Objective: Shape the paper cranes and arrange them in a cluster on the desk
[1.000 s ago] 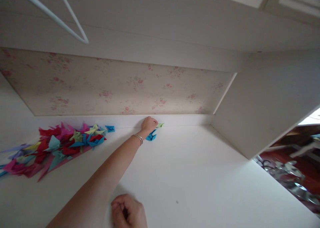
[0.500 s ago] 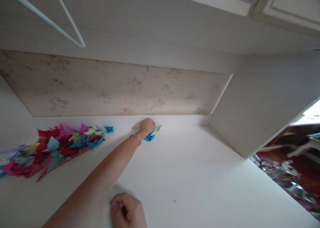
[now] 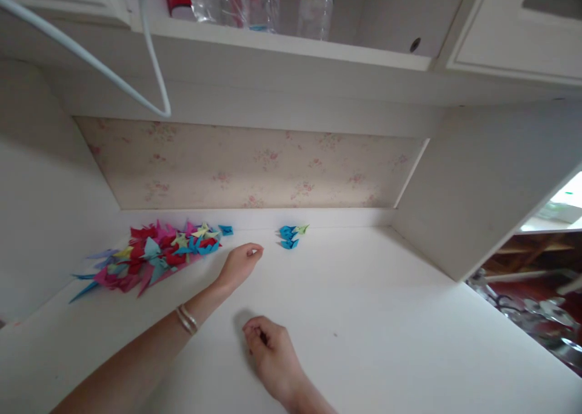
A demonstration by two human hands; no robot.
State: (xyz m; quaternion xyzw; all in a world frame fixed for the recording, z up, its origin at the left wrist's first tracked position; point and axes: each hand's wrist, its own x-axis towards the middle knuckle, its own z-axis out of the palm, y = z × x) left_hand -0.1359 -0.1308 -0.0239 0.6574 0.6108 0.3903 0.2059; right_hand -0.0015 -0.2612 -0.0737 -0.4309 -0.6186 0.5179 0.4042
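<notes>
My left hand (image 3: 240, 262), with silver bangles on its wrist, is over the white desk between two groups of folded paper cranes. Its thumb and forefinger meet at the tips, and nothing shows in them. To its left lies a heap of cranes (image 3: 154, 253) in pink, red, blue, yellow and green. On the right, near the back edge, are a few blue cranes (image 3: 287, 233) and a light green crane (image 3: 302, 229). My right hand (image 3: 275, 356) is curled closed nearer to me over the desk, with no object visible in it.
A white cable (image 3: 159, 99) hangs at the upper left. Overhead, a cabinet shelf (image 3: 291, 45) holds plastic bottles (image 3: 316, 11). A side panel (image 3: 477, 183) bounds the desk (image 3: 386, 317) on the right; floral wallpaper (image 3: 268, 165) covers the back.
My left hand has drawn back leftward from the small blue and green group, which now shows uncovered. My right hand appears farther up and right in view. The camera has tilted up, showing the shelf.
</notes>
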